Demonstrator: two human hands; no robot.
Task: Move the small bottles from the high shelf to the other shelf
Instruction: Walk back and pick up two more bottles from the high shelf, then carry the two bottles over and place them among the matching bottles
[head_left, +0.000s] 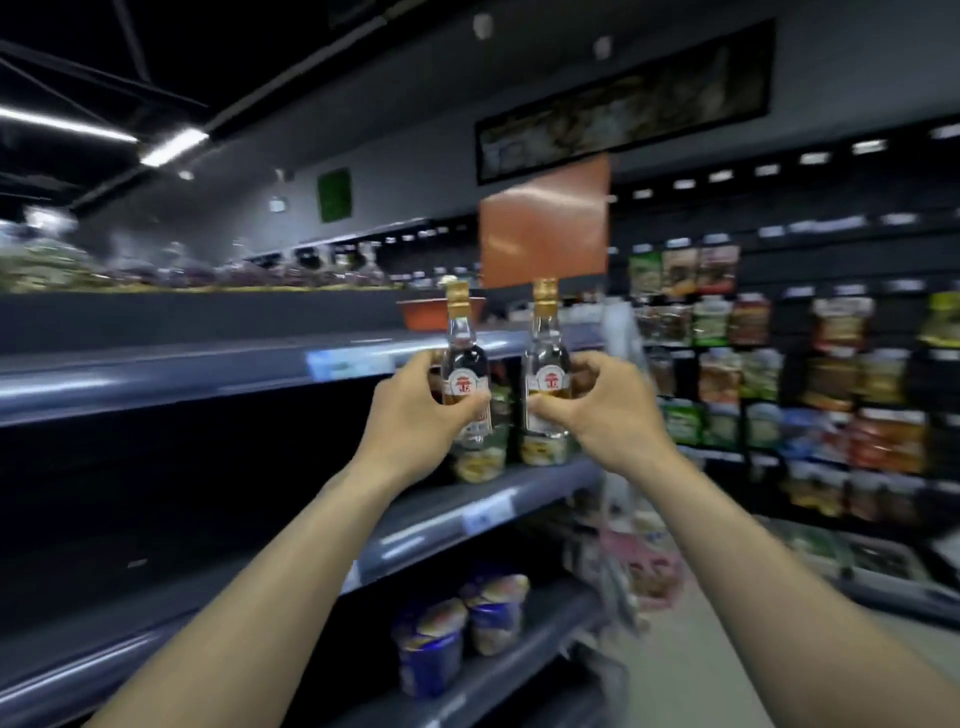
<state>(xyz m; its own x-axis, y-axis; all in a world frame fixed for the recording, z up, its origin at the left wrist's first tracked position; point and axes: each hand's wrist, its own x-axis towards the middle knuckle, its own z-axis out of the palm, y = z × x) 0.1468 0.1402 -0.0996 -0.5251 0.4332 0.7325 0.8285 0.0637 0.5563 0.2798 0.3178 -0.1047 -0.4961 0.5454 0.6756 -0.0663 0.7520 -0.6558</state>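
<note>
I hold two small clear bottles with gold caps and red-and-white labels, upright and side by side in front of the shelving. My left hand (415, 415) grips the left bottle (464, 358) around its lower body. My right hand (587, 410) grips the right bottle (546, 353) the same way. Both bottles are in the air at the level of the high shelf's grey front edge (208, 371). Below them runs a lower shelf (467, 512) with a few jars standing on it. The picture is blurred.
An orange sign (544, 223) hangs behind the bottles. An orange bowl (426, 312) sits on the high shelf. Blue packets (457, 634) stand on a shelf lower down. Packed goods shelves (779, 374) fill the right side, with aisle floor (727, 649) between.
</note>
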